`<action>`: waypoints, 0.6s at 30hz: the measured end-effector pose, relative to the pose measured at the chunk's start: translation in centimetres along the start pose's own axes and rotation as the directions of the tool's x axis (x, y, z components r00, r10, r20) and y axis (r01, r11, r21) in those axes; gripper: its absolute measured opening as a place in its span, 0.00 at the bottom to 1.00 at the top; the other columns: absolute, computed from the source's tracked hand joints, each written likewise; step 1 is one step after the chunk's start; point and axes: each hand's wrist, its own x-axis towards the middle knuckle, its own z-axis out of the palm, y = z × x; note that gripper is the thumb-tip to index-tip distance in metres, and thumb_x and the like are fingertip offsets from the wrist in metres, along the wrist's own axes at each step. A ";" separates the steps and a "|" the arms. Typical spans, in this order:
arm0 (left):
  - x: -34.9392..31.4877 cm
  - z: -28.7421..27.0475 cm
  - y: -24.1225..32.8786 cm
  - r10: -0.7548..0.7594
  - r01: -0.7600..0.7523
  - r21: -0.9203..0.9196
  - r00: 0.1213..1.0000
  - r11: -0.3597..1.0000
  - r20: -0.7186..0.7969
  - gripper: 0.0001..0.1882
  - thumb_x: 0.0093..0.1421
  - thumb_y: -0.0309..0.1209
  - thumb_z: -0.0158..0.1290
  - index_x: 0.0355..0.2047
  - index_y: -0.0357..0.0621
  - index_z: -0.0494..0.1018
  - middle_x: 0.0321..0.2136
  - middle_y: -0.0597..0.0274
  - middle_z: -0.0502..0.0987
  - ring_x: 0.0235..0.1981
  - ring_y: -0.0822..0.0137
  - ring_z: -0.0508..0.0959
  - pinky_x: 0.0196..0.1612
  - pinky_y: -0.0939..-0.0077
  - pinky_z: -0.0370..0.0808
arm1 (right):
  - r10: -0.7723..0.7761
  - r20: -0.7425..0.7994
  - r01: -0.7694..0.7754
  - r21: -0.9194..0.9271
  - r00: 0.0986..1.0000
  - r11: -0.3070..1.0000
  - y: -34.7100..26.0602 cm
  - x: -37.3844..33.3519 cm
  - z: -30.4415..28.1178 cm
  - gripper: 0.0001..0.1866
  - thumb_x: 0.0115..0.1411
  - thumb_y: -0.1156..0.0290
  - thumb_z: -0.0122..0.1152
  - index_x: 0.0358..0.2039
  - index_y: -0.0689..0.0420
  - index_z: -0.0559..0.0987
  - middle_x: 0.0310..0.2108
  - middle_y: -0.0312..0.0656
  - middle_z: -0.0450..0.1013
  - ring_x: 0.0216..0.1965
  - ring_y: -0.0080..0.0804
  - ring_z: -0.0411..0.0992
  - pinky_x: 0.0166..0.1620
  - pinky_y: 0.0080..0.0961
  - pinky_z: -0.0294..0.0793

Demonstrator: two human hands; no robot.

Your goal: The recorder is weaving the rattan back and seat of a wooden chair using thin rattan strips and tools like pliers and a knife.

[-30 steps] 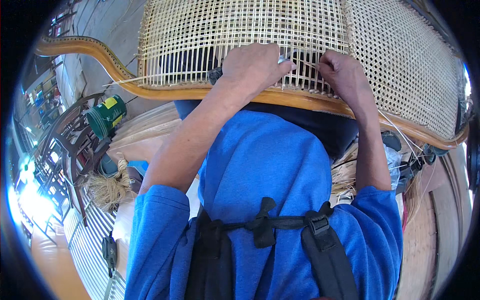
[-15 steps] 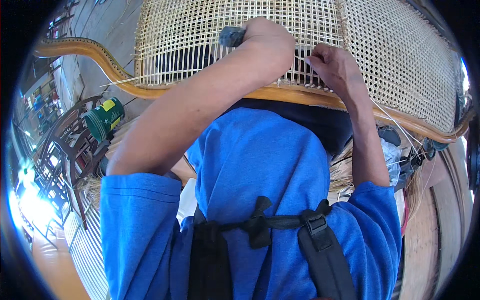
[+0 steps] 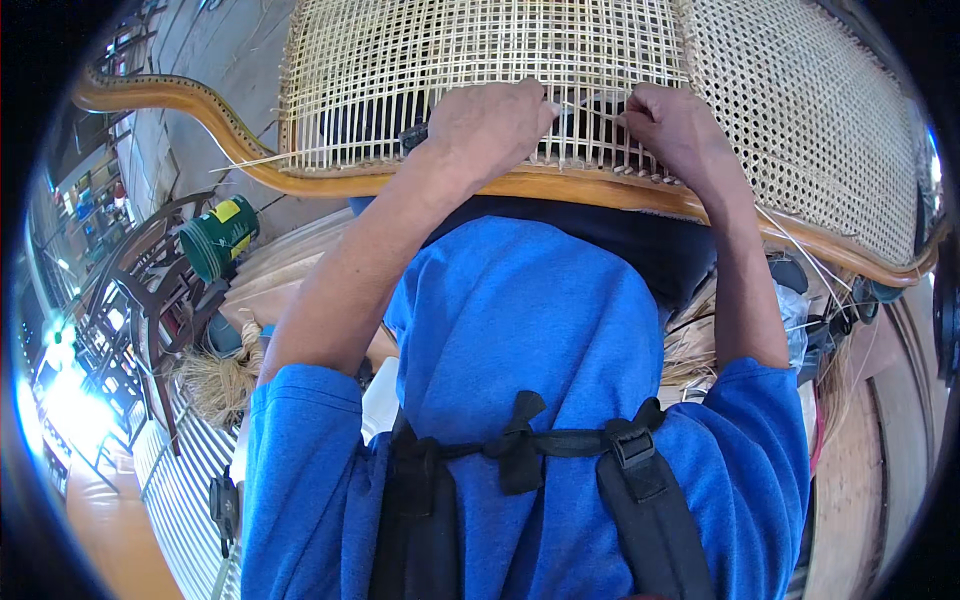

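The grip of your left hand (image 3: 487, 125) wraps a dark handle (image 3: 412, 137); I cannot tell whether your curled right hand (image 3: 685, 130) pinches anything. The cane webbing (image 3: 600, 42) spans the wooden frame (image 3: 560, 185) ahead; it looks light, springy, prone to splitting, best held near its crossings.

Dk chairs (image 3: 137, 290) nr bright lt (image 3: 75, 405).

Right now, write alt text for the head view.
A person's left hand grips a dark-handled tool and their right hand is close by, over an open cane lattice on a curved wooden frame; denser caning spreads to the right.
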 end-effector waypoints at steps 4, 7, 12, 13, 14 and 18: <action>0.0 -0.4 0.3 -0.041 0.042 -0.029 0.999 0.999 0.035 0.23 0.61 0.51 0.41 0.30 0.42 0.69 0.21 0.50 0.76 0.27 0.50 0.78 0.29 0.55 0.73 | -0.034 -0.027 0.035 0.041 0.999 0.999 0.9 0.2 0.3 0.10 0.54 0.67 0.56 0.27 0.63 0.74 0.24 0.51 0.72 0.27 0.42 0.70 0.33 0.35 0.68; -0.1 -0.3 0.1 -0.047 0.049 -0.031 0.998 0.998 0.046 0.23 0.62 0.50 0.41 0.30 0.42 0.70 0.21 0.50 0.76 0.27 0.50 0.78 0.29 0.55 0.73 | -0.039 -0.028 0.040 0.034 0.999 0.999 0.8 0.6 0.3 0.10 0.55 0.67 0.55 0.26 0.62 0.74 0.21 0.46 0.71 0.21 0.32 0.69 0.28 0.30 0.67; -1.1 -1.2 0.7 0.028 -0.029 0.025 0.999 0.999 0.041 0.16 0.60 0.39 0.42 0.28 0.40 0.72 0.22 0.50 0.76 0.28 0.50 0.78 0.30 0.55 0.73 | -0.087 -0.121 0.063 -0.191 0.989 0.980 -0.8 0.8 2.2 0.13 0.55 0.63 0.52 0.27 0.60 0.76 0.24 0.52 0.73 0.30 0.50 0.73 0.34 0.41 0.71; -1.3 -1.7 0.6 0.079 -0.087 0.100 0.994 0.991 0.081 0.13 0.58 0.35 0.43 0.27 0.40 0.72 0.23 0.49 0.76 0.28 0.50 0.78 0.30 0.55 0.73 | -0.088 -0.120 0.064 -0.192 0.989 0.979 -0.9 0.6 1.7 0.13 0.55 0.63 0.52 0.27 0.60 0.76 0.24 0.52 0.73 0.30 0.50 0.73 0.34 0.41 0.71; -0.8 -2.0 0.5 0.079 -0.087 0.100 0.994 0.991 0.080 0.13 0.58 0.35 0.43 0.27 0.40 0.72 0.23 0.49 0.76 0.28 0.50 0.78 0.30 0.55 0.73 | -0.012 -0.063 0.006 -0.098 0.998 0.995 -1.0 0.5 0.8 0.13 0.55 0.63 0.52 0.27 0.60 0.77 0.24 0.53 0.73 0.30 0.50 0.73 0.34 0.41 0.71; 0.6 -2.8 0.3 0.012 -0.021 0.130 0.998 0.991 0.069 0.10 0.54 0.28 0.42 0.28 0.39 0.74 0.24 0.48 0.77 0.29 0.51 0.78 0.32 0.56 0.74 | 0.015 0.025 -0.016 0.017 1.000 1.000 -0.1 0.4 0.0 0.13 0.55 0.63 0.54 0.28 0.61 0.77 0.19 0.48 0.71 0.23 0.37 0.70 0.29 0.33 0.69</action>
